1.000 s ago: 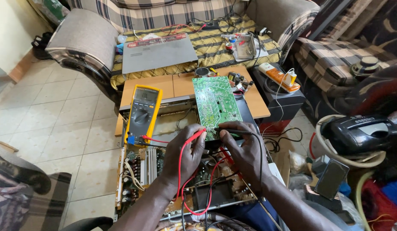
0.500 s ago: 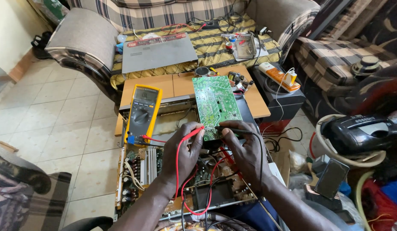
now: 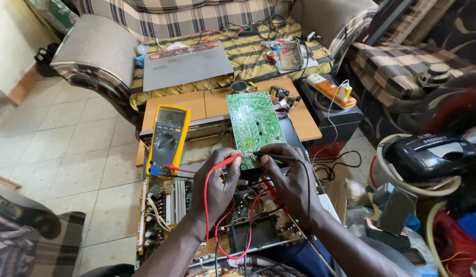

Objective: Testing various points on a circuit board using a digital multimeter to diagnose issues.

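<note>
My left hand [image 3: 217, 185] grips a red test probe [image 3: 226, 161], its tip at the near edge of a green circuit board [image 3: 255, 126] that stands tilted up. My right hand [image 3: 292, 180] grips a black test probe [image 3: 266, 154] that touches the same lower edge. Both probe leads run back to a yellow multimeter [image 3: 167, 133] propped to the left of the board. Beneath my hands lies an opened electronic chassis [image 3: 168, 205] full of components and wires.
A small wooden table [image 3: 197, 102] carries the gear. A grey flat device [image 3: 185, 66] lies on the plaid sofa behind it. An orange power strip [image 3: 330, 87] rests on a black box at right. A black appliance [image 3: 428, 154] and clutter fill the right side; tiled floor lies left.
Both hands hold almost the same position on the board's lower edge; the probe tips have shifted only slightly.
</note>
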